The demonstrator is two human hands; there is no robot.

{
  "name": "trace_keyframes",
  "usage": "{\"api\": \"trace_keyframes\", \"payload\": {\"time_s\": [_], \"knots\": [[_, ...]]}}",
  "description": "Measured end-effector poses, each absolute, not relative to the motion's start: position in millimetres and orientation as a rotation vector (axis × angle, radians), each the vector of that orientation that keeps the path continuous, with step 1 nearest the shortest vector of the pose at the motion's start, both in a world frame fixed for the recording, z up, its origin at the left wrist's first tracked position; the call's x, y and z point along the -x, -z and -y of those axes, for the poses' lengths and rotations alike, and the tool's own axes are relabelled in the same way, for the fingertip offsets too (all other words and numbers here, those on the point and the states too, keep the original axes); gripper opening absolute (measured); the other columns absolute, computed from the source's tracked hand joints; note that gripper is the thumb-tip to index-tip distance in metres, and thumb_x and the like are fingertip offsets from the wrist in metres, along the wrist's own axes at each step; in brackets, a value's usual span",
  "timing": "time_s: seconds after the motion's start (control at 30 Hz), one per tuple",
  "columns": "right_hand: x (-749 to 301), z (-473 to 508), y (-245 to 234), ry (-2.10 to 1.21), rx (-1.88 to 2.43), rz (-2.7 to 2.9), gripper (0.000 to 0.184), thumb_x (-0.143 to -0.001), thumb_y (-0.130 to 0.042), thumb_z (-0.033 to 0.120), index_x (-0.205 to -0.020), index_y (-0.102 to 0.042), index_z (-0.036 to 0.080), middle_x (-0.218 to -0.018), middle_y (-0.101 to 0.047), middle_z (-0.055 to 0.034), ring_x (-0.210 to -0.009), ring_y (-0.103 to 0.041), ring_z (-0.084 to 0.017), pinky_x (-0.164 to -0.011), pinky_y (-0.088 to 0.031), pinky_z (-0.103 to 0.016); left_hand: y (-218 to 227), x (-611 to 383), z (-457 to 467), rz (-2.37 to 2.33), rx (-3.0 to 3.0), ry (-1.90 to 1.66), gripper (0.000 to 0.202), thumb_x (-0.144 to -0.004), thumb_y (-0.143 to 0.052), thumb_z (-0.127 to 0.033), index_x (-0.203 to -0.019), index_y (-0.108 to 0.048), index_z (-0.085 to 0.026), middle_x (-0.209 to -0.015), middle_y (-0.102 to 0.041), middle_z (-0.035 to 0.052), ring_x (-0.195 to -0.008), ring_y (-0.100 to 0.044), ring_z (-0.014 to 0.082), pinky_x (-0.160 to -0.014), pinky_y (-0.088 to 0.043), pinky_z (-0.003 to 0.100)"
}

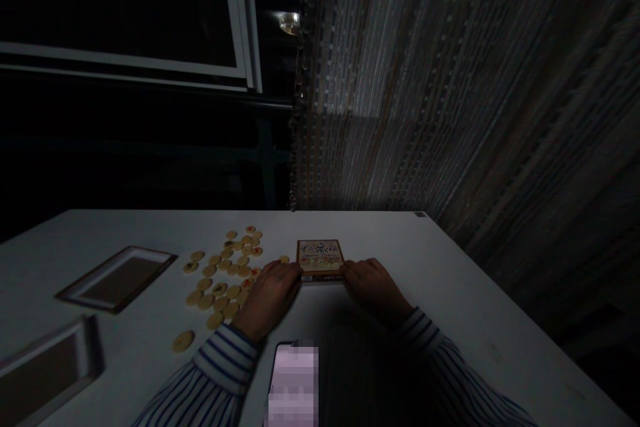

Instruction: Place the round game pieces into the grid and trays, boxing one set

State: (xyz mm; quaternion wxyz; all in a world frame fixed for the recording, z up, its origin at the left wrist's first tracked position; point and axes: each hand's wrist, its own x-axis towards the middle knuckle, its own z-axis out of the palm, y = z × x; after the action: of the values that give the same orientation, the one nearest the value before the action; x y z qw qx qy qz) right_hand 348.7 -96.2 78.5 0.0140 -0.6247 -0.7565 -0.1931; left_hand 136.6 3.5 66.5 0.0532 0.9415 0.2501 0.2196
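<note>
Head view: the left hand [273, 293] and the right hand [376, 288] are pinching the box [321, 255] at its two near corners; it is lying between them on the tabletop [465, 320]. Discs [233, 269] are lying left of the left hand, trays [120, 279] farther left, a phone [293, 383] nearer.

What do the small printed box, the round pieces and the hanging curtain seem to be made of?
Small printed box: probably thin cardboard, given its flat panels and printed faces; gloss unclear. Round pieces: wood or plastic, pale tan and smooth-looking, some bearing red or dark marks. Curtain: apparently textile strands, hanging in long lines with pale, perhaps shiny, specks.
</note>
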Motion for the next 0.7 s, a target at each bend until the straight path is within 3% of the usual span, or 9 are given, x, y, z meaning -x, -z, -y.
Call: {"api": "trace_keyframes", "payload": {"time_s": [0.7], "knots": [[-349.7, 94.7, -70.1, 0.658, 1.888, 2.347, 0.018, -0.084, -0.044, 0.014, -0.099, -0.053, 0.014, -0.093, -0.060, -0.0071, -0.076, -0.052, -0.016, -0.068, -0.030, -0.029, -60.3, -137.7, -3.5, -0.712, -2.839, -0.711, 0.026, -0.084, -0.039, -0.014, -0.107, -0.050, -0.018, -0.107, -0.059, 0.0072, -0.099, -0.053, 0.0196, -0.090, -0.040, 0.038]]}}
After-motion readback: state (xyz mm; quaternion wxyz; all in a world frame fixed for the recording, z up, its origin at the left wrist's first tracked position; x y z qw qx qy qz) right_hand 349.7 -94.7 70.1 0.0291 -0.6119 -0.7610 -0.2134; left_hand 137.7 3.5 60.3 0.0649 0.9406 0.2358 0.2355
